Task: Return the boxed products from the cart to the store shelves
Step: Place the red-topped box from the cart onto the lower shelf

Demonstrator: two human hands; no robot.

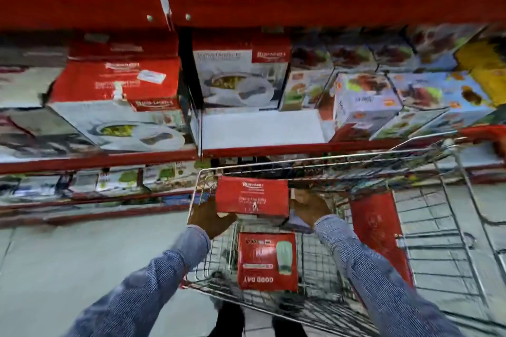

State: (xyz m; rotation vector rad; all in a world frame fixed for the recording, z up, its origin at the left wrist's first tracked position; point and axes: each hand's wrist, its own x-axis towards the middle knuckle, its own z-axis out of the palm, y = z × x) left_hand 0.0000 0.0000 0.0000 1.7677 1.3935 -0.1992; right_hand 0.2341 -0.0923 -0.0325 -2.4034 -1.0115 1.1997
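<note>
Both my hands, left hand (pixel 209 217) and right hand (pixel 310 209), clamp the red cardboard box (pixel 252 197) at its ends above the wire cart (pixel 339 161); lifting, it could snag the cart's front rim.

Two hands – the left hand (pixel 209 220) and the right hand (pixel 310 209) – and two blue striped sleeves (pixel 153 276). One wire cart (pixel 427 227) with three red boxes: the lifted red box (pixel 252 197), a box marked GOOD DAY (pixel 267 260), and a plain red box (pixel 376 230) at the side. Three red shelf rails (pixel 301 8) show. On the middle shelf, three red-and-white cookware boxes (pixel 241 74) – the boxes beyond blur past counting
</note>
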